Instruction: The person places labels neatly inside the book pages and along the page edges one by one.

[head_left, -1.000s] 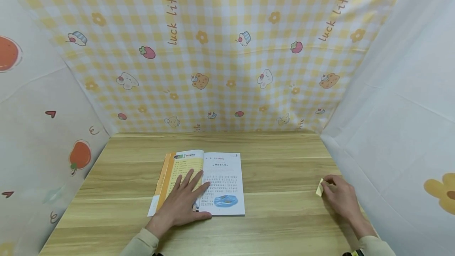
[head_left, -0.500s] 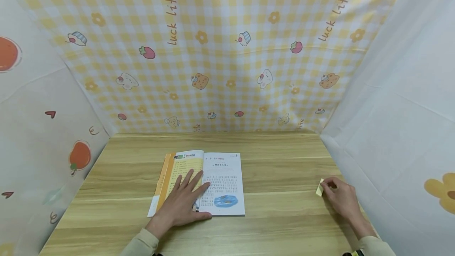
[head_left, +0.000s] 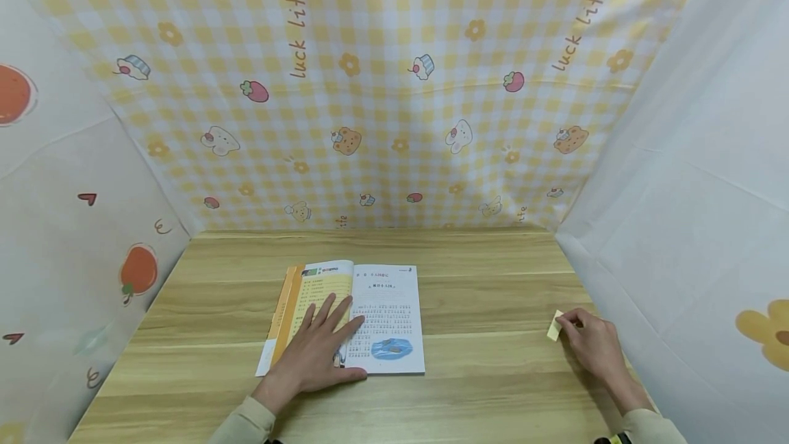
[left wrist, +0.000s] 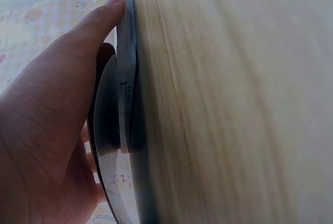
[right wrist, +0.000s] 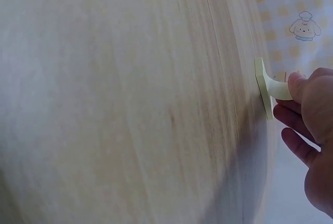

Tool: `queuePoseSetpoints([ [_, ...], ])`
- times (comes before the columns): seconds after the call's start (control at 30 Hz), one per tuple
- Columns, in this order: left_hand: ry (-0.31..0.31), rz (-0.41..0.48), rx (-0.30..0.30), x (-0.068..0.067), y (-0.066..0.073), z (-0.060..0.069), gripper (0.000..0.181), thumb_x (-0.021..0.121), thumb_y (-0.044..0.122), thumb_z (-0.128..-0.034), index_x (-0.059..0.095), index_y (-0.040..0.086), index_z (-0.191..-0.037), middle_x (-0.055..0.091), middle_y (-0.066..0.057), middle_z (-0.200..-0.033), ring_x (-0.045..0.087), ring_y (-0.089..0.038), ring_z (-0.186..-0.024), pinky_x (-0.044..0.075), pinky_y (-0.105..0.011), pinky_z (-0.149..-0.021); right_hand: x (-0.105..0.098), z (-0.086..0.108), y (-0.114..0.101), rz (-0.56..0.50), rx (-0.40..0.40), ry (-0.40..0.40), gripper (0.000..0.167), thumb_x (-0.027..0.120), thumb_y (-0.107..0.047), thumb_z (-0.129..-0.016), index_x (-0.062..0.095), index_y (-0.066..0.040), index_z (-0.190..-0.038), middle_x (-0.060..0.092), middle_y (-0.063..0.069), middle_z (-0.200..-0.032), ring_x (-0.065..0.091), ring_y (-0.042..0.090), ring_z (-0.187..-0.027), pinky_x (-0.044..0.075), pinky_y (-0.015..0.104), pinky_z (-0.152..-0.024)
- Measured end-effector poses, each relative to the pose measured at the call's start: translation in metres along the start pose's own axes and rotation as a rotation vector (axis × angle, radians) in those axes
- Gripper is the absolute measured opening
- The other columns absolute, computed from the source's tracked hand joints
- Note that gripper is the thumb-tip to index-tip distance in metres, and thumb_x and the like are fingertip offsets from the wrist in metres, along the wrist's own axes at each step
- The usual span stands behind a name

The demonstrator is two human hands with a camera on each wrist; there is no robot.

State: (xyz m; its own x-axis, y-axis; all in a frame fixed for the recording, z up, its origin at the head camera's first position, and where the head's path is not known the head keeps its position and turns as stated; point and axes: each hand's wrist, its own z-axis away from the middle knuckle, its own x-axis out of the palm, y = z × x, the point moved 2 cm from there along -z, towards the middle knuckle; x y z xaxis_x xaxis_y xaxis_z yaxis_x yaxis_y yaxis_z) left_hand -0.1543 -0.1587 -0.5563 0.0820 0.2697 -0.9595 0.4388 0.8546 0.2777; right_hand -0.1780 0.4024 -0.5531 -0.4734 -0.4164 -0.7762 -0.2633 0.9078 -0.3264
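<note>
"Luck life" runs down a checked curtain [head_left: 394, 94] behind a wooden table [head_left: 481, 279], its open book [head_left: 385, 300] unmoved beneath a spread left hand [head_left: 317, 355]; the right hand [head_left: 593, 344], shifted slightly from a second earlier, tops a yellow pad [right wrist: 261, 84], pinching its curled sheet [right wrist: 279, 89].

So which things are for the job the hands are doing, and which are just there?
Part of the job, it seems:
Book, lying open, with the left hand resting on it
Sticky notes, with the right hand's fingers pinching a sheet

Just there:
Table, underneath
Checked cloth, behind
White cloth, right side
</note>
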Motion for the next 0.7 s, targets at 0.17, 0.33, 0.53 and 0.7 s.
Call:
queuePoseSetpoints([
  [0.17,0.001,-0.005,-0.001,0.0001,-0.0003,-0.0003,0.104,0.070,0.091,-0.0882,0.056,0.027,-0.169,0.029,-0.010,-0.189,0.020,-0.047,-0.177,0.022,-0.078,-0.138,0.0027,0.0006,0.0026,0.012,-0.023,0.016,0.015,0.091,0.003,-0.086,0.078,-0.004,-0.084,0.080,0.008,-0.074,0.064,0.015,-0.056,0.051,0.034,-0.053],
  [0.33,0.001,-0.010,0.000,0.0002,-0.0002,-0.0004,0.103,0.070,0.091,-0.0883,0.056,0.027,-0.168,0.029,-0.010,-0.189,0.020,-0.047,-0.177,0.022,-0.078,-0.138,0.0050,0.0017,0.0045,0.010,-0.046,0.028,0.016,0.091,0.005,-0.085,0.077,-0.003,-0.085,0.078,0.009,-0.073,0.056,0.006,-0.054,0.046,0.031,-0.051],
  [0.53,-0.002,-0.007,-0.005,-0.0002,0.0001,-0.0005,0.104,0.070,0.091,-0.0879,0.056,0.028,-0.168,0.028,-0.010,-0.189,0.020,-0.047,-0.177,0.022,-0.078,-0.139,0.0051,0.0013,0.0048,0.012,-0.049,0.023,0.016,0.091,0.005,-0.086,0.077,-0.003,-0.086,0.078,0.009,-0.074,0.059,0.009,-0.054,0.048,0.032,-0.051],
  [0.7,-0.006,-0.007,-0.006,-0.0003,-0.0001,-0.0007,0.104,0.070,0.092,-0.0879,0.055,0.028,-0.169,0.028,-0.009,-0.190,0.020,-0.047,-0.177,0.022,-0.078,-0.139,0.0051,0.0009,0.0051,0.004,-0.045,0.010,0.015,0.089,0.005,-0.088,0.077,-0.003,-0.087,0.079,0.009,-0.075,0.058,0.008,-0.055,0.047,0.031,-0.051],
])
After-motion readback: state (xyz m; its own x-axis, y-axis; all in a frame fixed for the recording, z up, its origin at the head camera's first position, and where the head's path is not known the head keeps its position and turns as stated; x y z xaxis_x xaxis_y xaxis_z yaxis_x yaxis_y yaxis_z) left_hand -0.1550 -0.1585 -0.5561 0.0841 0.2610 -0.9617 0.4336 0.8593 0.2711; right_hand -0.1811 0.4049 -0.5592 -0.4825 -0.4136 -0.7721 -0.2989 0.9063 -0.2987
